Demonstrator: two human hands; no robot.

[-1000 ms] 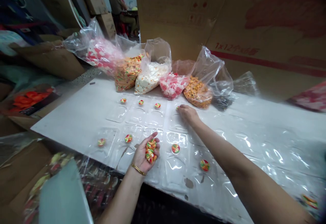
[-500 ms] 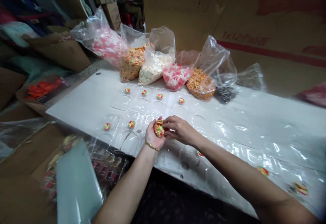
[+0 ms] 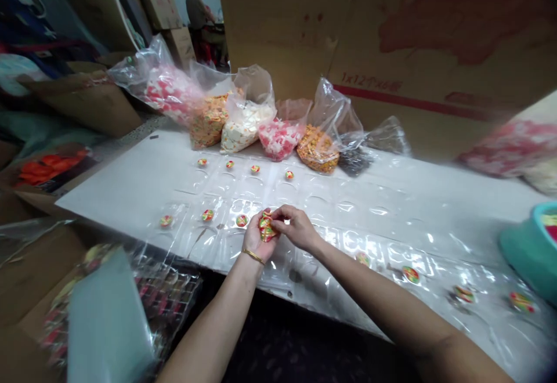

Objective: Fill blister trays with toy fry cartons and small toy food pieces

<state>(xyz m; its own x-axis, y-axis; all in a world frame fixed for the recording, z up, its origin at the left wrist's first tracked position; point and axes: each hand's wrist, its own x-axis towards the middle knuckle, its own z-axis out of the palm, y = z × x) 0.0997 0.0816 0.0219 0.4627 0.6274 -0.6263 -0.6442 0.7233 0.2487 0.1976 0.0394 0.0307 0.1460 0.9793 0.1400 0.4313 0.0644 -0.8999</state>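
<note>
My left hand point(image 3: 257, 245), with a gold bracelet at its wrist, is cupped palm up around several small round toy pizza pieces point(image 3: 266, 231) in red, yellow and green. Over them, the thumb and fingers of my right hand point(image 3: 296, 227) pinch at a piece; the fingers partly hide which one. Both hands are above clear plastic blister trays point(image 3: 204, 241) laid in rows on a white table. Single pieces sit in several trays, among them one piece point(image 3: 241, 220) just left of my left hand and another piece point(image 3: 410, 274) beyond my right forearm.
Along the table's back stand clear bags, including a bag of orange pieces point(image 3: 319, 150) and a bag of pink and white pieces point(image 3: 278, 138). A teal tub point(image 3: 528, 255) is at the right edge. Open cartons point(image 3: 39, 278) stand left; a person point(image 3: 200, 14) sits far back.
The view has swung right, bringing the teal tub into sight. My right fingers have closed in over the left palm. A piece now shows in the tray beside my left hand.
</note>
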